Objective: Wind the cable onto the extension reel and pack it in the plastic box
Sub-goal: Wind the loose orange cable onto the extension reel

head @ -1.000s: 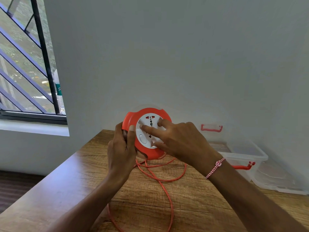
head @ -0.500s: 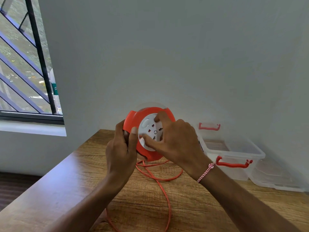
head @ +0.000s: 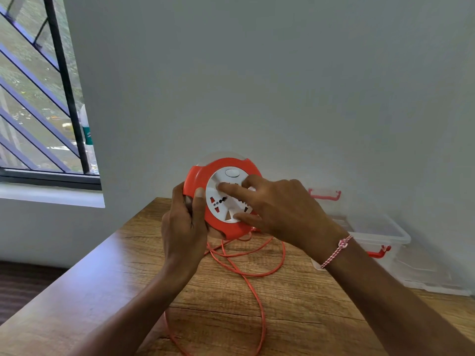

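**Reel on edge in both hands, slack cable below it**

Nearest the camera, the orange cable lies slack on the wooden table. One run comes down toward the near edge, and the loops gather just under the reel.

Above those loops the left hand grips the reel by its left rim, thumb curled over the front and fingers behind. The disc stands on edge, off the tabletop, with its turning axis pointing back at the person.

The right hand lies spread on the white socket face, index finger extended and thumb low on it. It presses rather than clasps.

The winding depends on this: the face sits directly under the right fingertips, and the cable feeds in from below the rim. Judging by the slack, much remains unwound. The loops cross one another and could snag as they draw in.

Farther back and to the right, well apart from the reel, the clear plastic box stands open near the wall. What looks like its lid lies beside it. The right hand is the nearer one for packing.
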`<state>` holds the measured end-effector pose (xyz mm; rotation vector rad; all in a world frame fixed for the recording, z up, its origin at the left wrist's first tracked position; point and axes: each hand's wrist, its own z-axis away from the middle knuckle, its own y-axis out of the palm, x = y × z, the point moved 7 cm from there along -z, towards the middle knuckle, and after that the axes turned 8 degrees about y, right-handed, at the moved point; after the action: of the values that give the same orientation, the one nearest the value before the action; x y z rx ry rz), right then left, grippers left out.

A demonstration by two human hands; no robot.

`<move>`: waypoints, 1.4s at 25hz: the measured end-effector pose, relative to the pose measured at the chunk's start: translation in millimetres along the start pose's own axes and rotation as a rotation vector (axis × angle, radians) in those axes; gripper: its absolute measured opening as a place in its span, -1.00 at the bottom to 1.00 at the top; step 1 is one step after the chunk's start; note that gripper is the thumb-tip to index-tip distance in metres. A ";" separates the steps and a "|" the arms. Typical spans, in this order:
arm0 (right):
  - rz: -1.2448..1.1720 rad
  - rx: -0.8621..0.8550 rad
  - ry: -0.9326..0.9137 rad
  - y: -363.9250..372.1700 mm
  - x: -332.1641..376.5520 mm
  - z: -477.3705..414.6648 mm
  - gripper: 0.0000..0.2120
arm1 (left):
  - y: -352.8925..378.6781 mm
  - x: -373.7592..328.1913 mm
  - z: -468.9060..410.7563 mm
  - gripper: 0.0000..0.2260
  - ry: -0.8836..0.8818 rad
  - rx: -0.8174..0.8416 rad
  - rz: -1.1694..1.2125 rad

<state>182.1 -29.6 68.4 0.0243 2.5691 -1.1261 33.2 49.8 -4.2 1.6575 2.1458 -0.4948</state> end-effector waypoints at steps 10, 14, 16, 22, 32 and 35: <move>-0.149 -0.238 0.186 -2.3 2.0 6.6 -0.40 | 2.5 -10.2 3.6 -0.60 0.104 -0.003 -0.044; -0.940 -0.075 0.791 29.1 -10.8 16.9 -0.48 | 1.2 -14.8 5.0 -0.54 0.152 -0.011 -0.082; -1.280 0.043 0.937 41.8 -9.4 19.3 -0.51 | 0.7 -13.5 5.5 -0.52 0.143 -0.018 -0.104; -0.165 -0.229 0.220 -12.5 -4.1 1.7 -0.49 | -7.0 -5.5 -1.6 -0.54 0.048 -0.081 -0.074; 0.067 -0.276 0.008 -2.6 11.1 6.8 -0.37 | -0.6 -8.1 1.2 -0.54 0.056 -0.015 -0.055; -0.059 -0.226 0.140 1.0 6.4 6.8 -0.38 | 1.1 -11.6 3.0 -0.46 0.091 0.003 -0.076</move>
<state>178.2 -34.6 61.4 -0.0280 2.8248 -0.8757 37.2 39.0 -1.1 1.6346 2.2812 -0.4534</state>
